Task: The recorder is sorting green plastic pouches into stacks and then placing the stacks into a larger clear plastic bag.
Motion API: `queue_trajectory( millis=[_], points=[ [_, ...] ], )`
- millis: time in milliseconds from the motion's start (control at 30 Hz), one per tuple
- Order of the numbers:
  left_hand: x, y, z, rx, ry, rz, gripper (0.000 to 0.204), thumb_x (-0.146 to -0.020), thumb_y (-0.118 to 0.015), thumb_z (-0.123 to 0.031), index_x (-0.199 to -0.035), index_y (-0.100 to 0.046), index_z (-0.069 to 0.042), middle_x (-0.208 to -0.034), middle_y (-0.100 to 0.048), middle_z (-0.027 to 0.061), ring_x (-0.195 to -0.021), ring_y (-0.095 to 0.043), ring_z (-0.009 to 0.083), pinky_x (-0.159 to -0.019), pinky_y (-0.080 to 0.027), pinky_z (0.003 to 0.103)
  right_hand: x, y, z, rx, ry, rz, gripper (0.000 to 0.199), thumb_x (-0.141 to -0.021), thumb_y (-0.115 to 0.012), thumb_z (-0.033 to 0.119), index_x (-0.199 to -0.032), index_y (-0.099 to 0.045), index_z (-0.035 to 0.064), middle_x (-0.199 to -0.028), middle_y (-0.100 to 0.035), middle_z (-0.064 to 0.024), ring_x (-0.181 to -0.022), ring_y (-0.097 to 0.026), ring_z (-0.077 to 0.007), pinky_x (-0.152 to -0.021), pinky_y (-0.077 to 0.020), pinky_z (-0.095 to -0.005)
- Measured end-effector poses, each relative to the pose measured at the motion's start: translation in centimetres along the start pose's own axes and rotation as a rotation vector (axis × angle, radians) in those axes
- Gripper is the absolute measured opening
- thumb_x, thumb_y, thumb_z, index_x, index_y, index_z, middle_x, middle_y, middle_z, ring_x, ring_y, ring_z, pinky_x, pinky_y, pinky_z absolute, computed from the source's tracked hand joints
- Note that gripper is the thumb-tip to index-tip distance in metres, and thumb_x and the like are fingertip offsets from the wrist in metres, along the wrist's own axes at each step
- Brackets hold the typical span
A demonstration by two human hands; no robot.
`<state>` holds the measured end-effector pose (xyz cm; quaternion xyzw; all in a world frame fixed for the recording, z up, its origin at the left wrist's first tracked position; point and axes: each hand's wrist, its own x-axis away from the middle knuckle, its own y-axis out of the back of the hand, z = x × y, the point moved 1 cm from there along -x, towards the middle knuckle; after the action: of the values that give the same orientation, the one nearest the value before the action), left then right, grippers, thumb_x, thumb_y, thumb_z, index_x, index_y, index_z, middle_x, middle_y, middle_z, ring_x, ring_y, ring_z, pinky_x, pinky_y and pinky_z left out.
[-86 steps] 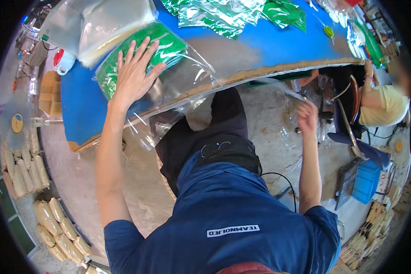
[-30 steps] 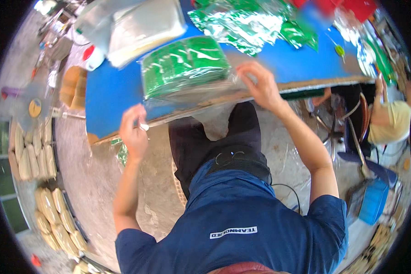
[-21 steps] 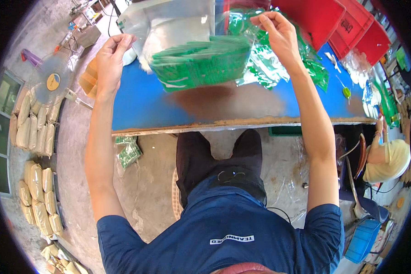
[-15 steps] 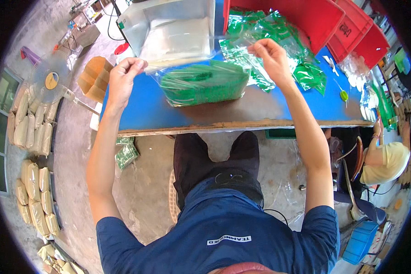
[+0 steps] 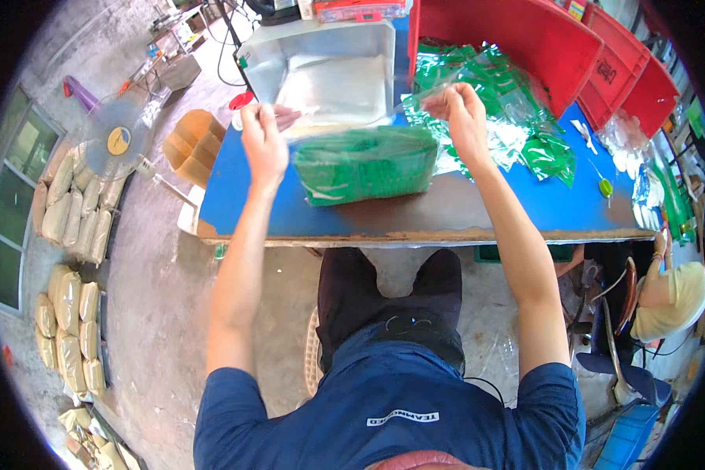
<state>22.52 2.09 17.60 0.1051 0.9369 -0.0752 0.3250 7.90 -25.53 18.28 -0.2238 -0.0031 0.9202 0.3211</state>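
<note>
A transparent plastic bag packed with green packets (image 5: 368, 166) stands on the blue table in front of me. The upper part of the bag is stretched between my hands. My left hand (image 5: 265, 147) pinches its left top corner, thumb and fingers pressed together. Over at the right top corner, my right hand (image 5: 464, 121) pinches the film in the same way. Behind the bag is a grey bin (image 5: 315, 59) with a stack of flat transparent film (image 5: 337, 86) in it.
A red bin (image 5: 517, 35) spills loose green packets (image 5: 486, 86) onto the blue table (image 5: 243, 204). Green-handled scissors (image 5: 605, 186) lie at the right. A fan (image 5: 117, 141) and an open cardboard box (image 5: 193, 145) stand left. A co-worker (image 5: 670, 301) sits at the far right.
My left hand has moved right, closer to my right hand, and the film between them has dropped slacker. The whole view has shifted a little. Both hands keep hold of the bag.
</note>
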Motion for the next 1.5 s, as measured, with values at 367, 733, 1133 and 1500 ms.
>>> queue_trajectory(
  millis=[367, 733, 1133, 1500],
  points=[
    [12.2, 1.2, 0.6, -0.199, -0.096, -0.382, 0.019, -0.107, -0.040, -0.019, -0.096, -0.041, -0.004, -0.066, -0.043, 0.0014, -0.051, -0.039, 0.0072, -0.047, -0.033, 0.022, 13.4, 0.7, -4.6, -0.193, -0.142, -0.005, 0.039, -0.104, -0.053, 0.034, -0.074, -0.038, 0.0122, -0.059, -0.040, 0.0063, -0.049, -0.034, -0.0025, -0.042, -0.0261, -0.0206],
    [17.2, 4.2, 1.3, -0.332, 0.468, -0.183, 0.031, -0.103, -0.054, -0.027, -0.081, -0.048, -0.006, -0.057, -0.044, -0.0028, -0.043, -0.039, 0.0034, -0.037, -0.034, 0.024, 18.5, 2.9, -7.2, 0.044, -0.511, -0.104, 0.045, -0.105, -0.049, 0.034, -0.070, -0.051, 0.0064, -0.054, -0.046, 0.0012, -0.043, -0.043, -0.0061, -0.039, -0.0338, -0.0248],
    [12.3, 5.2, -1.4, -0.886, 0.506, 0.128, 0.032, -0.095, -0.067, -0.029, -0.103, -0.061, 0.001, -0.094, -0.066, 0.0085, -0.090, -0.062, 0.0198, -0.084, -0.051, 0.034, 16.0, 4.0, -4.0, 0.857, -0.149, -0.064, 0.034, -0.095, -0.065, 0.029, -0.111, -0.063, -0.0006, -0.101, -0.068, -0.0201, -0.093, -0.066, -0.0319, -0.078, -0.0507, -0.0410],
    [21.8, -1.0, -0.4, -0.540, 0.330, -0.147, 0.087, -0.095, -0.064, -0.039, -0.151, -0.014, 0.006, -0.142, -0.035, 0.0269, -0.134, -0.035, 0.0363, -0.113, -0.026, 0.045, 17.2, -1.3, -7.4, 0.755, -0.008, -0.095, 0.080, -0.093, -0.061, 0.043, -0.148, -0.026, -0.0040, -0.142, -0.039, -0.0356, -0.130, -0.041, -0.0502, -0.106, -0.0342, -0.0518]
  ],
)
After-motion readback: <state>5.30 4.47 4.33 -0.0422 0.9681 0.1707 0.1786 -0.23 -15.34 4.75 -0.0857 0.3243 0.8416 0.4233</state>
